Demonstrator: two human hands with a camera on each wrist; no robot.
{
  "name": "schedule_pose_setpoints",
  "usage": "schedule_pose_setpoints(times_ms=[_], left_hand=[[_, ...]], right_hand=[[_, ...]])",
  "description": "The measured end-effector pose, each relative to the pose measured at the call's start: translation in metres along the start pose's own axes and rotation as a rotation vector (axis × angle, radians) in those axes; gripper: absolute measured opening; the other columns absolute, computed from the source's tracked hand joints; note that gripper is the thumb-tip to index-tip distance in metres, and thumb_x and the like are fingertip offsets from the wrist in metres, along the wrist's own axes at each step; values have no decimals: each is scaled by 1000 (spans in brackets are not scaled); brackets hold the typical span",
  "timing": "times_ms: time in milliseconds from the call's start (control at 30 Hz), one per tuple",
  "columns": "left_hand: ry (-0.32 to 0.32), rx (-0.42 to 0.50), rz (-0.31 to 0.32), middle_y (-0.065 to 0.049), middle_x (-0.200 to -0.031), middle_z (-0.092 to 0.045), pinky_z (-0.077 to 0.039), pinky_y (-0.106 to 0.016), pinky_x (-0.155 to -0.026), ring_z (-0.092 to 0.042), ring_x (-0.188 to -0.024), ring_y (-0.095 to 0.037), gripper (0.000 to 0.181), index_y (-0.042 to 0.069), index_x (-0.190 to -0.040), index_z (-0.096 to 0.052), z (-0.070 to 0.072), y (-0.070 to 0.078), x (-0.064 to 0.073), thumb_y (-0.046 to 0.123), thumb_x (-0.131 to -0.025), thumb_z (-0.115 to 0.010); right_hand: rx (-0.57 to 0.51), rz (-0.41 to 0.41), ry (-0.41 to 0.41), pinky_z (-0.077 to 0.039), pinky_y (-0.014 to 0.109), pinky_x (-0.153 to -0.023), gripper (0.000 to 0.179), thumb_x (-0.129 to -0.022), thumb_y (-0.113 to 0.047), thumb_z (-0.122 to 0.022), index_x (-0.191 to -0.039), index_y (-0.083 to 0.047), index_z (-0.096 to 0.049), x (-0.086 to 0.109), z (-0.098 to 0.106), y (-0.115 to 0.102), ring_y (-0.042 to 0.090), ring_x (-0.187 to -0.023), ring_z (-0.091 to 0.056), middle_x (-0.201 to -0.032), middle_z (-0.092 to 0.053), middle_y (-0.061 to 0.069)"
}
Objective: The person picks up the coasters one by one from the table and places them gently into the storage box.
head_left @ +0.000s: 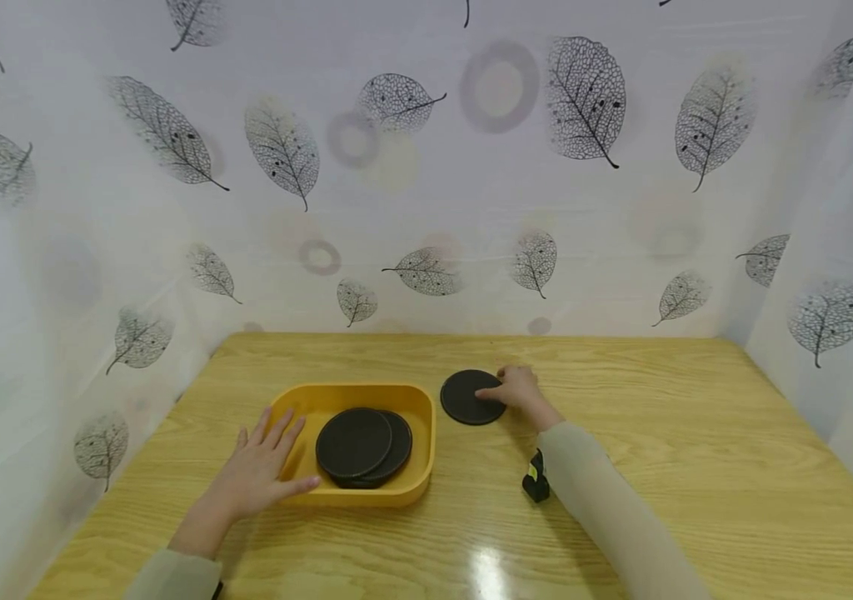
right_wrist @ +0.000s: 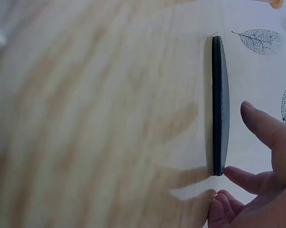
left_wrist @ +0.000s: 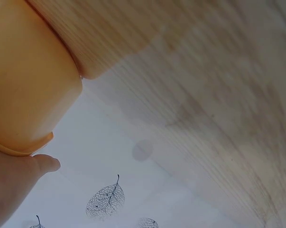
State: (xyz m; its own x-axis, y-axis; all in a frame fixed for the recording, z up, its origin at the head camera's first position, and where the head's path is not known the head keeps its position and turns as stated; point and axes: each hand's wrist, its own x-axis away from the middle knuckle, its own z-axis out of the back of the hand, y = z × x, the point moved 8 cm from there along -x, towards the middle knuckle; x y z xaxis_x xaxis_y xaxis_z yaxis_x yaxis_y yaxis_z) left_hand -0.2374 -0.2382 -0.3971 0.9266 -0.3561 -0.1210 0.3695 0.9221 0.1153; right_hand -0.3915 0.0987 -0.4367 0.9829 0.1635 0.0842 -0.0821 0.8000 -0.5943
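A yellow tub stands on the table with several round black discs piled inside, partly covering one another. My left hand rests on the tub's left rim with its fingers spread. To the right of the tub lies a thin stack of round black discs. At its right edge is my right hand. In the right wrist view, one fingertip touches the edge of the stacked discs, while the thumb hovers apart from the top face.
The wooden table reaches back to a white curtain printed with leaves, which also hangs at both sides. A black device is worn under the right forearm.
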Motion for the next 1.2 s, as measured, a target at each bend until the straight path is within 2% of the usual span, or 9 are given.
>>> schedule_pose_setpoints(times_ms=[200,333,433,733,933,1033,1200], left_hand=[[-10,3,3,-22,-141,-22,-12,-68,-90,-7,-127,-45,87,-1,-137,-28,1,2,1,59,-78,-51],[-15,5,6,-22,-141,-22,-12,-68,-90,-6,-127,-45,87,-1,-137,-27,1,2,1,59,-78,-50],[-13,2,7,-22,-141,-22,-12,-68,-90,-6,-127,-45,87,0,-137,-28,1,2,0,59,-78,-50],[-12,2,4,-22,-141,-23,-13,-68,-90,-6,-127,-45,87,0,-137,-28,0,1,-1,59,-78,-50],[-10,-3,2,-21,-141,-23,-13,-68,-89,-6,-128,-44,86,0,-137,-27,-1,-1,-1,59,-78,-50],[-9,0,2,-21,-141,-22,-13,-68,-89,-6,-128,-44,86,0,-137,-28,-1,-1,-1,59,-78,-50],[-5,2,0,-21,-141,-23,-13,-68,-89,-7,-127,-45,86,0,-137,-28,0,0,0,59,-78,-50]], right_hand=[[67,-14,-24,-36,46,-79,56,-69,-33,-74,-103,7,-56,5,-2,-4,41,-99,-37,-107,-43,27],[80,-20,-44,-36,45,-76,45,-67,-30,-76,-92,4,-60,8,-1,-6,40,-100,-35,-110,-41,29],[76,-36,-57,-36,45,-77,43,-67,-29,-77,-89,4,-61,8,-1,-5,41,-102,-33,-112,-39,29],[36,-63,-66,-35,47,-81,52,-68,-26,-77,-100,8,-55,12,-1,-2,43,-107,-31,-117,-33,31],[-12,-12,-71,-41,40,-74,58,-68,-20,-77,-106,13,-49,17,-1,-8,31,-89,-45,-101,-47,23],[-49,2,-93,-42,37,-70,56,-68,-15,-77,-106,14,-47,18,-2,-10,26,-81,-48,-98,-48,21],[-87,-1,-106,-43,40,-78,59,-70,-13,-75,-112,13,-42,24,-1,-10,32,-93,-50,-105,-48,24]])
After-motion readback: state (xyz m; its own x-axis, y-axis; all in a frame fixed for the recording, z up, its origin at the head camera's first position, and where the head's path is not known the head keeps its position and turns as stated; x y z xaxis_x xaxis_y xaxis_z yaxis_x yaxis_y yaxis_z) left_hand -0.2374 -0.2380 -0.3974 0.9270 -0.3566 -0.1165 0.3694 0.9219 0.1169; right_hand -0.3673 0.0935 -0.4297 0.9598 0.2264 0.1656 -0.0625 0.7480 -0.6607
